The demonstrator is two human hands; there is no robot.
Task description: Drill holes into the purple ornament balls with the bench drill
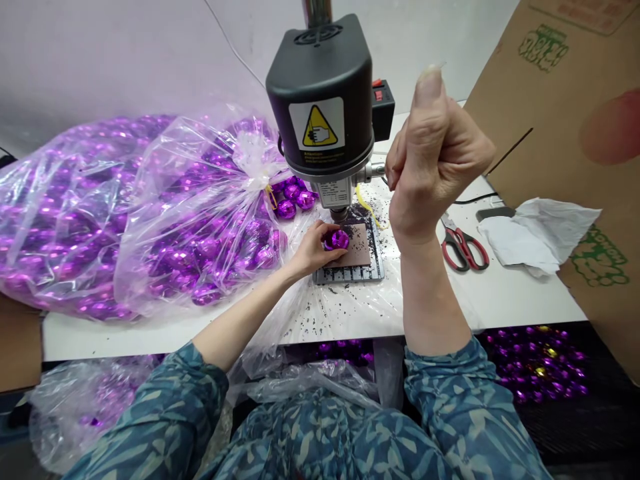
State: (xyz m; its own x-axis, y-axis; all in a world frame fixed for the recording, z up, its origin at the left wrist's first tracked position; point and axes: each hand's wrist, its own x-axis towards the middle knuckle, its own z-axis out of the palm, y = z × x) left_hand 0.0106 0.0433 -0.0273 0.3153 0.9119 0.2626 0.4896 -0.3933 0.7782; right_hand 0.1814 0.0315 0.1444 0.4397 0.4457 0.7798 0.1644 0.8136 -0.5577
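My left hand (320,248) pinches a shiny purple faceted ball (340,240) between thumb and fingers. The ball rests on a brown square board (359,245) on the slotted base plate (350,274) of a small black bench drill press (320,87), below its chuck (339,215). Raised at the right of the machine, my right hand (435,157) is closed around the feed lever (376,171); most of the lever is hidden behind the fingers.
Large clear bags of purple balls (90,220) fill the table's left side. Loose balls (295,197) lie behind my left hand. Red-black scissors (465,250), white paper (535,233) and a cardboard box (560,87) stand right. Dark shavings litter the white table (350,313). More balls (540,363) sit below.
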